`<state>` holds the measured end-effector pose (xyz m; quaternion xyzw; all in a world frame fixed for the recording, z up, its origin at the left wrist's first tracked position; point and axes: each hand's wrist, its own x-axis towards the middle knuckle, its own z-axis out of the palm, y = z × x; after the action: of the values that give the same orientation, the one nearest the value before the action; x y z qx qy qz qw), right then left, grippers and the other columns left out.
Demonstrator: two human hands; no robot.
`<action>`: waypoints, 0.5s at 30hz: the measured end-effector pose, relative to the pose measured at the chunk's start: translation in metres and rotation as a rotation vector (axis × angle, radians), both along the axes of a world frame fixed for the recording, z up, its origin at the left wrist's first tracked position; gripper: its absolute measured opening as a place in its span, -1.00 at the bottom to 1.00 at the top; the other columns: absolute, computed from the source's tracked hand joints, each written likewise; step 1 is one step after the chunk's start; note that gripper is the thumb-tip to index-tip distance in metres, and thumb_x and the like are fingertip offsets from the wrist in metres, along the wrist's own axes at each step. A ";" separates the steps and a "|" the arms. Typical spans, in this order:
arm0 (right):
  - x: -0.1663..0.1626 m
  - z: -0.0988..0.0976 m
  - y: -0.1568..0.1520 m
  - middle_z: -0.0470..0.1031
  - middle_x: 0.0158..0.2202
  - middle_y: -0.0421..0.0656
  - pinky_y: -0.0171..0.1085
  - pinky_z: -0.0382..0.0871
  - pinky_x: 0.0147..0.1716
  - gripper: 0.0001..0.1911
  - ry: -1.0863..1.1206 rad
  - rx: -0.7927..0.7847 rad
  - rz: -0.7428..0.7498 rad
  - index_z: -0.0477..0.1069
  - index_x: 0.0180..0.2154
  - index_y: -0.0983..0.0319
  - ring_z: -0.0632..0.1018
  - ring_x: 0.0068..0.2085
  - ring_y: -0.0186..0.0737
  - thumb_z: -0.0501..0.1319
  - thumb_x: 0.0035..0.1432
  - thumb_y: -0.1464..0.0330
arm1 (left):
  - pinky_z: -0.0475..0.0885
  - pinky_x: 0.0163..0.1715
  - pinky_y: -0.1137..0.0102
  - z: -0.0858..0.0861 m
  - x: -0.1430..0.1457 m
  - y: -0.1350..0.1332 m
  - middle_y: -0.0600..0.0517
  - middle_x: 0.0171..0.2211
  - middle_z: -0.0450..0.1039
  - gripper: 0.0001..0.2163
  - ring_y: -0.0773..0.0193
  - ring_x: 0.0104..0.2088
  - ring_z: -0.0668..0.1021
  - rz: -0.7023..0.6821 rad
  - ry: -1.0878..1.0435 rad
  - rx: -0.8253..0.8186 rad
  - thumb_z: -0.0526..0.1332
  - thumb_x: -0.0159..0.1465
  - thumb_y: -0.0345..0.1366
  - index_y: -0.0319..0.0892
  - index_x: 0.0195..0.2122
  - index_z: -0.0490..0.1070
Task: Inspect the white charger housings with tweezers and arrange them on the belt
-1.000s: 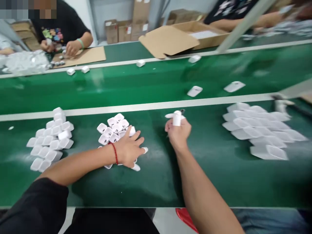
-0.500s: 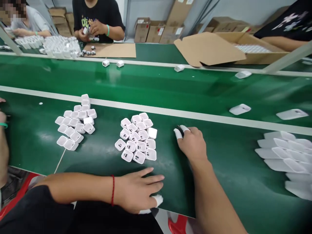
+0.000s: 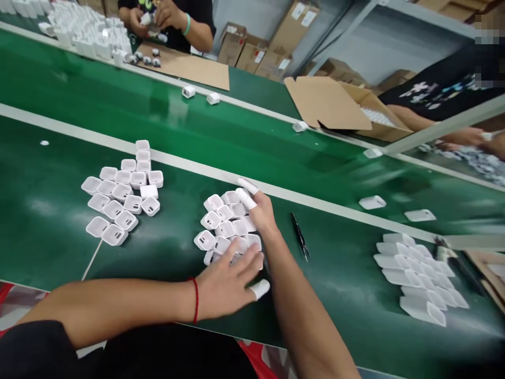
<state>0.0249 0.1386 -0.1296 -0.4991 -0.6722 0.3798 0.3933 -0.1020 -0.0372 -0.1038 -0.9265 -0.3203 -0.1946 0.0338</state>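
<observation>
A cluster of white open-topped charger housings (image 3: 224,212) stands on the green work surface, dark slots showing inside several of them. My left hand (image 3: 232,281), red cord at the wrist, is spread flat over the cluster's near edge and hides some housings. Along the far right side of the cluster lies my right hand (image 3: 258,206), with its visible fingers stretched out and white covers on the fingertips. It seems to touch the housings beside it; its thumb is hidden. Black tweezers (image 3: 300,237) rest on the surface to the right of my right forearm.
Another group of housings (image 3: 122,189) stands to the left, and a blurred group (image 3: 418,273) to the right. A green belt (image 3: 221,131) runs behind a white rail, with scattered housings (image 3: 373,202). Across it, a co-worker's hands (image 3: 161,16) handle small parts near an open carton (image 3: 355,105).
My right hand has let go of the tweezers and moved left to the cluster's far side. My left hand has moved up onto the cluster's near edge. The view has tilted and turned right.
</observation>
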 end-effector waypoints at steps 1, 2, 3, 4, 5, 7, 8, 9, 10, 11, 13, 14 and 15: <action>-0.007 0.000 0.000 0.52 -0.01 -0.01 0.00 0.29 0.15 -0.45 -0.036 0.008 0.020 0.55 -0.11 0.24 0.50 0.05 0.00 0.32 -0.01 -0.02 | 0.07 0.19 -0.23 -0.002 -0.008 0.005 -0.25 0.22 0.27 -0.72 -0.26 0.25 0.28 0.060 0.006 -0.027 0.20 0.31 -0.21 -0.06 0.03 0.49; -0.014 0.001 -0.001 0.51 0.00 -0.02 -0.01 0.31 0.13 -0.47 -0.063 0.021 0.034 0.55 -0.12 0.24 0.50 0.05 -0.01 0.34 -0.03 0.01 | 0.03 0.20 -0.26 -0.005 -0.017 0.008 -0.25 0.23 0.26 -0.75 -0.28 0.24 0.30 0.093 0.006 -0.051 0.22 0.30 -0.19 -0.03 -0.02 0.52; -0.022 0.002 -0.002 0.50 0.01 -0.03 -0.02 0.32 0.13 -0.49 -0.080 0.036 0.042 0.56 -0.13 0.23 0.50 0.05 -0.02 0.35 -0.03 0.03 | 0.01 0.20 -0.27 -0.007 -0.025 0.010 -0.24 0.23 0.26 -0.79 -0.30 0.23 0.31 0.103 0.001 -0.066 0.22 0.29 -0.19 -0.03 -0.09 0.56; -0.032 0.002 -0.002 0.50 0.01 -0.03 -0.03 0.32 0.13 -0.52 -0.091 0.052 0.045 0.56 -0.14 0.22 0.50 0.05 -0.03 0.35 -0.02 0.05 | -0.01 0.21 -0.28 -0.008 -0.034 0.011 -0.23 0.22 0.27 -0.82 -0.31 0.23 0.31 0.103 -0.005 -0.069 0.22 0.29 -0.19 -0.04 -0.16 0.58; -0.042 0.003 -0.002 0.50 0.00 -0.04 -0.04 0.32 0.13 -0.55 -0.098 0.068 0.047 0.57 -0.16 0.22 0.50 0.04 -0.04 0.34 0.00 0.05 | -0.02 0.21 -0.29 -0.009 -0.043 0.011 -0.21 0.22 0.28 -0.84 -0.32 0.23 0.30 0.105 -0.013 -0.066 0.21 0.30 -0.22 -0.05 -0.21 0.58; -0.066 0.003 0.000 0.50 -0.01 -0.04 -0.05 0.33 0.13 -0.57 -0.105 0.088 0.067 0.57 -0.18 0.22 0.50 0.04 -0.05 0.33 0.02 0.06 | 0.01 0.20 -0.31 -0.009 -0.060 0.009 -0.20 0.19 0.30 -0.85 -0.32 0.23 0.30 0.124 -0.020 -0.066 0.20 0.31 -0.26 -0.05 -0.21 0.58; -0.079 0.003 0.002 0.50 -0.01 -0.03 -0.06 0.34 0.12 -0.57 -0.104 0.093 0.085 0.57 -0.18 0.22 0.50 0.03 -0.05 0.33 0.02 0.05 | 0.03 0.19 -0.32 -0.008 -0.070 0.009 -0.20 0.18 0.31 -0.84 -0.32 0.23 0.29 0.143 -0.017 -0.070 0.19 0.31 -0.27 -0.05 -0.18 0.57; -0.092 0.002 0.004 0.50 -0.01 -0.03 -0.07 0.36 0.11 -0.57 -0.100 0.097 0.103 0.57 -0.19 0.23 0.51 0.02 -0.05 0.33 0.01 0.05 | 0.05 0.18 -0.33 -0.008 -0.079 0.008 -0.20 0.18 0.31 -0.84 -0.32 0.24 0.28 0.162 -0.013 -0.075 0.19 0.30 -0.29 -0.05 -0.17 0.56; -0.105 0.002 0.006 0.50 -0.01 -0.02 -0.07 0.36 0.11 -0.55 -0.093 0.099 0.124 0.58 -0.19 0.23 0.51 0.02 -0.05 0.34 0.00 0.04 | 0.06 0.18 -0.34 -0.008 -0.089 0.008 -0.19 0.18 0.31 -0.85 -0.32 0.24 0.27 0.182 -0.012 -0.080 0.20 0.30 -0.31 -0.06 -0.17 0.55; -0.119 0.001 0.008 0.49 -0.01 -0.02 -0.07 0.36 0.11 -0.54 -0.085 0.101 0.143 0.58 -0.19 0.24 0.51 0.02 -0.05 0.35 -0.01 0.04 | 0.06 0.18 -0.34 -0.008 -0.099 0.008 -0.19 0.17 0.30 -0.86 -0.32 0.25 0.26 0.201 -0.014 -0.084 0.20 0.29 -0.32 -0.07 -0.19 0.55; -0.142 0.000 0.011 0.49 -0.01 0.00 -0.07 0.35 0.12 -0.53 -0.070 0.104 0.172 0.58 -0.18 0.25 0.50 0.03 -0.04 0.35 -0.02 0.03 | 0.04 0.19 -0.35 -0.010 -0.119 0.007 -0.18 0.17 0.30 -0.89 -0.33 0.27 0.23 0.237 -0.034 -0.084 0.22 0.27 -0.35 -0.10 -0.25 0.55; -0.153 0.000 0.012 0.48 0.00 0.00 -0.07 0.34 0.14 -0.52 -0.063 0.104 0.182 0.58 -0.17 0.26 0.50 0.04 -0.04 0.35 -0.01 0.04 | 0.02 0.19 -0.35 -0.011 -0.128 0.007 -0.17 0.17 0.30 -0.89 -0.33 0.27 0.22 0.252 -0.048 -0.083 0.22 0.26 -0.37 -0.10 -0.27 0.55; -0.163 0.000 0.013 0.48 0.01 0.01 -0.07 0.33 0.14 -0.52 -0.056 0.103 0.187 0.57 -0.17 0.26 0.49 0.05 -0.03 0.35 0.00 0.04 | 0.00 0.20 -0.36 -0.012 -0.136 0.007 -0.17 0.16 0.31 -0.90 -0.32 0.27 0.22 0.265 -0.061 -0.085 0.22 0.26 -0.37 -0.10 -0.28 0.54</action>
<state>-0.1377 0.1512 -0.1301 -0.4237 -0.7451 0.3660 0.3623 -0.2376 -0.0302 -0.1154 -0.8704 -0.4486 -0.2027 0.0099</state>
